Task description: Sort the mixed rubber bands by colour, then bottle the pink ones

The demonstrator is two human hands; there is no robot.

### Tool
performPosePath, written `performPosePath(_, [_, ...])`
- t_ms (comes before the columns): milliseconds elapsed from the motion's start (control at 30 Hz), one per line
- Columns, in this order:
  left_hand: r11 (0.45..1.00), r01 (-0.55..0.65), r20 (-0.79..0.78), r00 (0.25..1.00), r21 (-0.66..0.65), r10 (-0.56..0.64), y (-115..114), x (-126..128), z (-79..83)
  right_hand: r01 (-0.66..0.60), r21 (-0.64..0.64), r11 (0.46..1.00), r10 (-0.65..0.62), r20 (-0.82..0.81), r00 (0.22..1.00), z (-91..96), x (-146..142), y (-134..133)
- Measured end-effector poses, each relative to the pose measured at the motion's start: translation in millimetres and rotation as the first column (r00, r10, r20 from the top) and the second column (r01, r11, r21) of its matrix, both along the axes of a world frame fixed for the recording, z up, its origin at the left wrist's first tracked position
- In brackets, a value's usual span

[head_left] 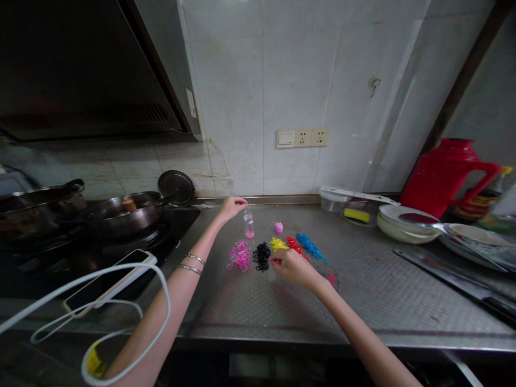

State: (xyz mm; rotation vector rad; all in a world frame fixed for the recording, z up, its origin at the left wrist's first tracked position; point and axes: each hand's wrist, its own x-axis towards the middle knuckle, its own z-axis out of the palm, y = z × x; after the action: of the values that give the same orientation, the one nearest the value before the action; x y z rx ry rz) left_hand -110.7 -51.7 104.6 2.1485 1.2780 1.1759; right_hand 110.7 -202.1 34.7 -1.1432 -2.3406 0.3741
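Note:
Small piles of tiny elastic bands lie in a row on the steel counter (363, 290): pink (241, 255), black (262, 255), yellow (278, 244), red (294, 244) and blue (309, 246). My right hand (293, 266) rests just in front of the black and yellow piles, its fingers pinched together over something too small to make out. My left hand (231, 206) reaches toward the back of the counter, fingers curled, just left of a small clear bottle (249, 223) with pink content; it does not touch the bottle. A pink cap (278, 227) lies beside the bottle.
A stove with dark pans (121, 215) and a round lid (176, 187) stands at the left, a phone (108, 282) with a white cable on its edge. At the right are stacked bowls (407, 221), a yellow sponge (357, 214), plates and a red thermos jug (443, 174).

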Motion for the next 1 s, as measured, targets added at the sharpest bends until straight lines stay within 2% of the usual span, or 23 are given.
performPosePath(100, [0.984, -0.133, 0.154, 0.977, -0.119, 0.151, -6.6, -15.7, -26.2, -0.007, 0.035, 0.999, 0.006, 0.025, 1.0, 3.4, -14.5, 10.7])
performPosePath(167, [0.95, -0.199, 0.182, 0.952, -0.242, 0.246, -11.4, -27.5, -50.5, -0.009, 0.052, 0.999, 0.004, 0.09, 0.996, 3.4, -27.6, 18.8])
performPosePath(267, [0.897, -0.246, 0.171, 0.93, -0.368, 0.325, -17.3, -42.7, -87.6, 0.0, 0.085, 0.996, -0.018, 0.211, 0.977, 0.1, -48.5, 30.1])
performPosePath(333, [0.875, -0.294, 0.17, 0.909, -0.385, 0.381, -19.6, -49.1, -106.2, -0.011, 0.116, 0.993, -0.02, 0.266, 0.964, -2.1, -60.6, 36.2])
performPosePath(400, [0.879, -0.321, 0.18, 0.899, -0.352, 0.4, -20.6, -52.1, -117.2, -0.037, 0.131, 0.991, -0.005, 0.305, 0.952, -3.1, -70.0, 41.5])
performPosePath(600, [0.918, -0.316, 0.166, 0.918, -0.238, 0.359, -21.0, -51.6, -122.5, -0.112, 0.091, 0.989, 0.067, 0.4, 0.914, -4.9, -85.1, 53.7])
performPosePath(733, [0.932, -0.304, 0.146, 0.931, -0.196, 0.334, -21.5, -52.5, -123.8, -0.096, 0.052, 0.994, 0.066, 0.409, 0.91, -7.4, -88.6, 57.1])
performPosePath(1000, [0.927, -0.321, 0.086, 0.936, -0.194, 0.342, -23.2, -53.3, -123.5, -0.045, -0.008, 0.999, 0.045, 0.364, 0.93, -5.1, -86.7, 57.2])
